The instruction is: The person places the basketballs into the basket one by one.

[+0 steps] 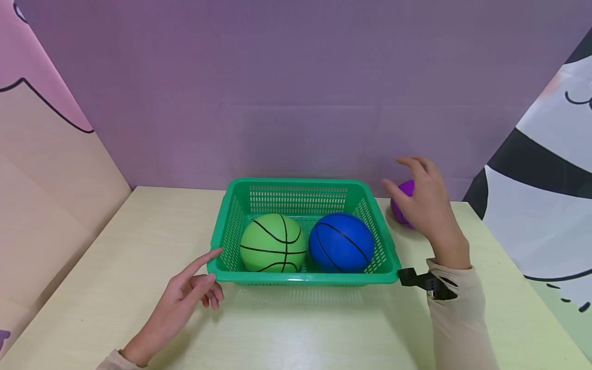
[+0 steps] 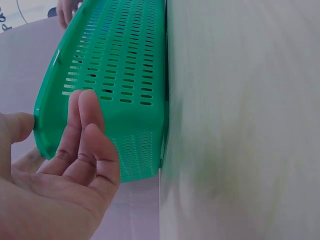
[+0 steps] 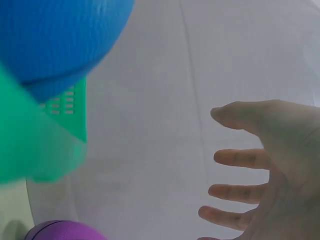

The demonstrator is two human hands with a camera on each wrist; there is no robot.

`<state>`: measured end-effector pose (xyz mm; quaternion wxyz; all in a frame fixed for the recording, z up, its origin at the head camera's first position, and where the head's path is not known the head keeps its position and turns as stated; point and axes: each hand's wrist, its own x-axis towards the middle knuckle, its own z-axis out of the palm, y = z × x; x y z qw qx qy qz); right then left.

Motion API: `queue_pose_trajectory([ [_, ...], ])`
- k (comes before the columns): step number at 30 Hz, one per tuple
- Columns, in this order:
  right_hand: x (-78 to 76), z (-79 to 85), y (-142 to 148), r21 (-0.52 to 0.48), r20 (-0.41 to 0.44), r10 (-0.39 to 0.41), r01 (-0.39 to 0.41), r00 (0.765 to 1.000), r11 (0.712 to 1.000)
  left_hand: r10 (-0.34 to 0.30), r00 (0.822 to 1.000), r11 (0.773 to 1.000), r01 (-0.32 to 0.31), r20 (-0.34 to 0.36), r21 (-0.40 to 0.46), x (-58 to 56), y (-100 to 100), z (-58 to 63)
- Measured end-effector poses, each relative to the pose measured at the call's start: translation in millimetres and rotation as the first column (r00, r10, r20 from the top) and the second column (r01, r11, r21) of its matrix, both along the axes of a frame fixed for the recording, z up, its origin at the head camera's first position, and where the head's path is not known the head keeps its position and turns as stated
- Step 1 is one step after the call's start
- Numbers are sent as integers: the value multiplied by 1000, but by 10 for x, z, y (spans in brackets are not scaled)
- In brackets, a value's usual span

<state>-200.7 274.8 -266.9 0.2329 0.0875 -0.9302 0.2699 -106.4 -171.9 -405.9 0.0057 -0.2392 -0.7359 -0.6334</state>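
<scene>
A green plastic basket (image 1: 305,277) holds a light green ball (image 1: 273,242) with black lines and a blue ball (image 1: 341,242). At its front left corner my left hand (image 1: 178,295) holds the rim, with the index finger along the left side and the thumb (image 2: 20,125) at the front. The other fingers (image 2: 92,110) curl below the rim, outside the perforated wall. My right hand (image 1: 427,205) is raised, thumb and fingers spread, and overlaps a purple ball (image 1: 400,213) behind the basket's right side. In the right wrist view the purple ball (image 3: 67,231) lies apart from the fingers.
The pale wooden table (image 1: 305,334) meets a purple backdrop (image 1: 296,103) behind the basket. Printed cartoon panels (image 1: 546,195) flank both sides. A black wrist mount (image 1: 430,285) on my right sleeve sits close to the basket's front right corner.
</scene>
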Motion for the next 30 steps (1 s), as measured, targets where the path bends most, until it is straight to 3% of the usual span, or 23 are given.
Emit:
queue_pose_trajectory([
  [9,-170,-149,277,42,51,-168,166,985,985,3,1000,1000,-3,3,0,1,-6,8],
  [23,-450,-556,561,70,72,-213,208,974,976,-11,1000,1000,11,-23,2,-11,-4,-11],
  [30,-553,-868,706,81,158,-246,236,956,968,-5,1000,1000,5,17,-13,-7,-11,-9],
])
